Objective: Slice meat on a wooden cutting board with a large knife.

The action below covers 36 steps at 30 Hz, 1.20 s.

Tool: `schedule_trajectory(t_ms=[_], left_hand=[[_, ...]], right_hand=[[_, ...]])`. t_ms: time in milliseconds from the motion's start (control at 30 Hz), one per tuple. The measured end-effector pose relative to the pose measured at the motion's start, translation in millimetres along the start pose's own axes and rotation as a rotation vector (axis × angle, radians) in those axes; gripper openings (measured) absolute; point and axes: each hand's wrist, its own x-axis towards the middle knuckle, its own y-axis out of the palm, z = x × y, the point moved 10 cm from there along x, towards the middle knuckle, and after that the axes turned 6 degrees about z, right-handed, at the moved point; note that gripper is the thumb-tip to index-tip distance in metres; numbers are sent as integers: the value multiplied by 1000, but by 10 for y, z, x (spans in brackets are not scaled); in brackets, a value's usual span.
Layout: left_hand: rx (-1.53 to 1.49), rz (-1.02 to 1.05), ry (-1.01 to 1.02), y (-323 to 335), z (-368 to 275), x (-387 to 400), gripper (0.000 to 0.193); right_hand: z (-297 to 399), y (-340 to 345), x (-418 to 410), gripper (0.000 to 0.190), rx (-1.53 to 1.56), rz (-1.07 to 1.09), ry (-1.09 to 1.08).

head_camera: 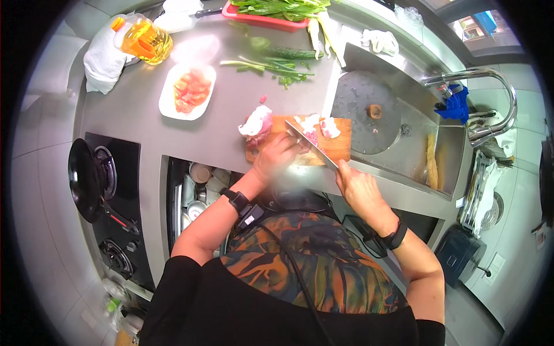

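My right hand (357,181) grips the handle of a kitchen knife (315,148), whose blade slants across a wooden cutting board (339,149). My left hand (277,153) is curled on the board against the near-left side of the blade, its fingertips on a small piece of raw meat (304,147), mostly hidden. Just beyond the blade lie pink meat bits (310,137) and whitish fat (308,123). Another cut piece (330,128) sits at the board's far right. A larger chunk of raw meat with fat (256,124) rests at the board's far-left corner.
Right of the board is a steel sink (415,153) with a round dark board (363,108) in it, under a faucet (497,78). Farther back are a white dish of cut tomatoes (163,106), scallions (281,67), an oil bottle (147,43). A wok (82,181) stands left on the stove.
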Motion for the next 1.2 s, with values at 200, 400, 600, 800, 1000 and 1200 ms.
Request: schedule_trajectory(t_ms=[200,400,600,800,1000,1200], left_hand=[[3,-18,-20,-72,-30,67,22],[13,5,-47,43,41,12,18],[-4,5,-74,-5,45,16,17],[-25,-22,-31,-37,66,9,18],[-159,-85,-109,-65,157,-68,21],[70,-115,-16,-196,-64,8,22]], right_hand=[[89,163,300,21,-42,22,95],[211,136,688,15,37,-148,-4],[-115,223,40,19,-19,-130,-22],[56,135,508,22,70,-213,-24],[-68,68,284,18,135,-147,25],[43,-43,12,14,122,-130,8]])
